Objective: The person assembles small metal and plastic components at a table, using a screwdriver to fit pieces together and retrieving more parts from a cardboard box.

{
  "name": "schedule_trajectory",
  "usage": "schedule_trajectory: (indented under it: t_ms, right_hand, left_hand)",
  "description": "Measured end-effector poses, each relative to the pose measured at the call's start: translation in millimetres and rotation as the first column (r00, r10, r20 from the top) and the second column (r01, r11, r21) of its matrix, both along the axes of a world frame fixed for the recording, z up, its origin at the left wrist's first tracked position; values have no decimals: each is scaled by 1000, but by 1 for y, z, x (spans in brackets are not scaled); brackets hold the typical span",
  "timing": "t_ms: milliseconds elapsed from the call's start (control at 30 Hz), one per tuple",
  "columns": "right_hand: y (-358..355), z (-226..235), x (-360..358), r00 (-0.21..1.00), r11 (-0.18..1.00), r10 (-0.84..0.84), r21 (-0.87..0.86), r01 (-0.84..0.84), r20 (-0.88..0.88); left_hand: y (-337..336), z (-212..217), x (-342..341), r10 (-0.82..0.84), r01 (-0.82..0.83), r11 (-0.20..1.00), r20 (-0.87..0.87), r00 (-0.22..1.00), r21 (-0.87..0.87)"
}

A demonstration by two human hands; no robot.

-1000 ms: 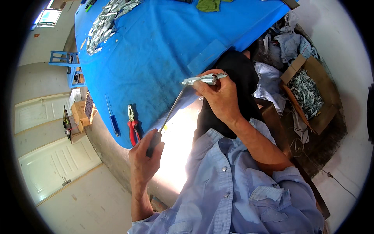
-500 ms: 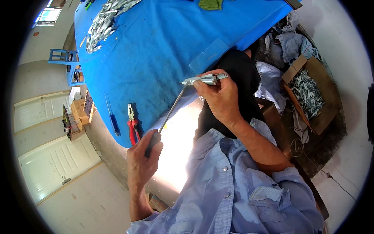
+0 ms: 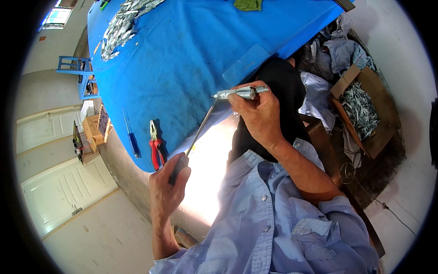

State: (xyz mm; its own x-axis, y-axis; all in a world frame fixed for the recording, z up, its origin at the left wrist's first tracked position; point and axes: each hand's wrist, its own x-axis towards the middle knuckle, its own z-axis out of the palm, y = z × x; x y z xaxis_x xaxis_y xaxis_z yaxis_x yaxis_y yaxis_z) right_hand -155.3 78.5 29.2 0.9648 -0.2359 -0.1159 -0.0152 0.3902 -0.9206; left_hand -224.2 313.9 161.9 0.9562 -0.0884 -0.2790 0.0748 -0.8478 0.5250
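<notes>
My left hand (image 3: 168,185) is closed around the dark handle of a long-shafted screwdriver (image 3: 200,129). The shaft slants up to the right, and its tip is at the left part of a narrow, silvery-white piece (image 3: 235,93). Whether tip and piece touch is hard to tell. My right hand (image 3: 259,116) pinches that piece between thumb and fingers, over the table's near edge by my knee. Pliers with red handles (image 3: 156,147) lie on the blue cloth (image 3: 182,59), left of the shaft. Beside them is a blue-handled screwdriver (image 3: 133,144).
A heap of silvery strips (image 3: 121,32) covers the far left of the cloth; a green rag (image 3: 247,4) lies at the far edge. To my right stand an open cardboard box (image 3: 385,121) of similar strips and crumpled plastic bags (image 3: 340,52). A blue stool (image 3: 75,66) is at left.
The screwdriver's tip has shifted slightly down and left along the piece. Both hands hold nearly the same place.
</notes>
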Motion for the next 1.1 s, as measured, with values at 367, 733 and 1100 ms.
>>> schedule_trajectory:
  t_ms: [367, 733, 1100]
  right_hand:
    - [-4, 3, 4, 999, 996, 9, -85, -13, -42]
    - [-2, -3, 4, 999, 996, 12, -91, -16, -45]
    - [-9, -2, 6, 997, 995, 66, -70, -64, 30]
  left_hand:
    - [1, -7, -1, -16, 15, 994, -13, 1000, -104]
    - [-14, -5, 4, -185, 152, 974, 200, 962, 170]
    - [23, 21, 60, -86, 75, 996, -236, 968, -57]
